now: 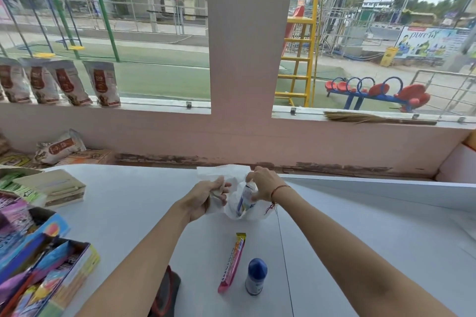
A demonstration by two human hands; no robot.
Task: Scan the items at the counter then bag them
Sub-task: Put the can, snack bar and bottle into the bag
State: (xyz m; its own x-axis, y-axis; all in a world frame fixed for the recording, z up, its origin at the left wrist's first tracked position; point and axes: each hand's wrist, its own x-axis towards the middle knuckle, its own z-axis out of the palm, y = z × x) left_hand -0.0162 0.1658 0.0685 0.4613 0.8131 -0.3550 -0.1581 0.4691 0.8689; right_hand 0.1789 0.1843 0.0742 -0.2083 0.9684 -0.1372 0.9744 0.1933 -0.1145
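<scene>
A thin white plastic bag (pixel 231 175) lies open on the white counter (pixel 128 213). My left hand (pixel 206 197) grips the bag's left edge. My right hand (pixel 264 184) pinches the top of a white and blue tube (pixel 244 201), whose lower part sits inside the bag. Nearer to me a long pink and yellow candy bar (pixel 231 262) lies flat on the counter. Beside it, to the right, a small bottle with a blue cap (pixel 255 276) stands upright.
Open boxes of colourful snack packets (pixel 38 265) crowd the counter's left edge, with a stack of flat boxes (pixel 56 188) behind them. A dark object (pixel 164 293) sits at the near edge under my left forearm. Brown pouches (pixel 101 83) line the window sill.
</scene>
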